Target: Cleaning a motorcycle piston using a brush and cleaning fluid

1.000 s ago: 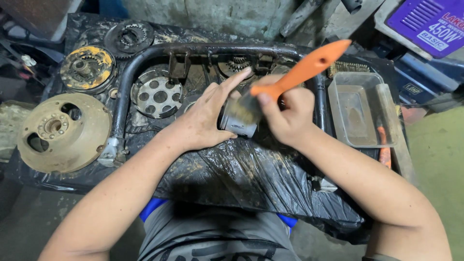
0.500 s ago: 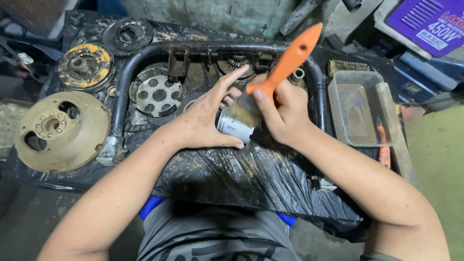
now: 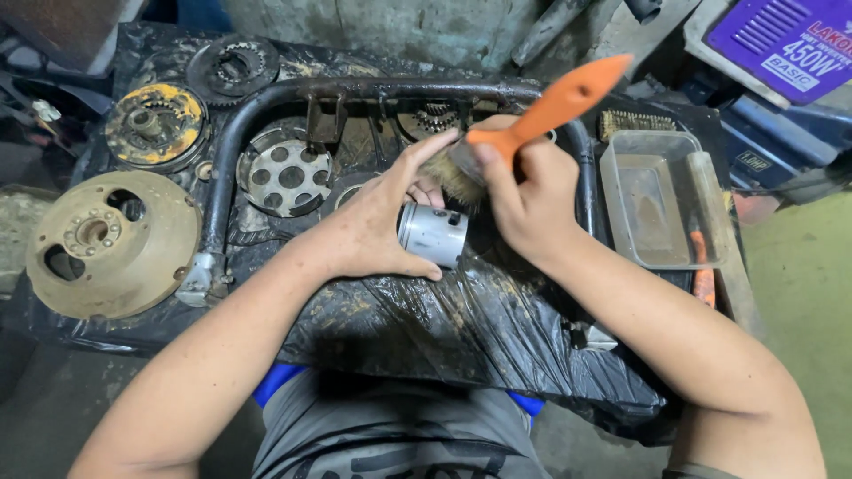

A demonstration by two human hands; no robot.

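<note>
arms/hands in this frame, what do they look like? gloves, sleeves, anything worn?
Both arms are bare from the hands to the bottom edge of the frame: no gloves, no sleeves in view, no watch, rings or bands. The left hand and right hand show dark grime smudges on the fingers. No cables or markings.

Bare forearms and bare left hand (image 3: 377, 226) and right hand (image 3: 524, 200), no gloves, watch or rings; a grey shirt with dark lettering covers the torso, blue cloth showing at either side.
</note>
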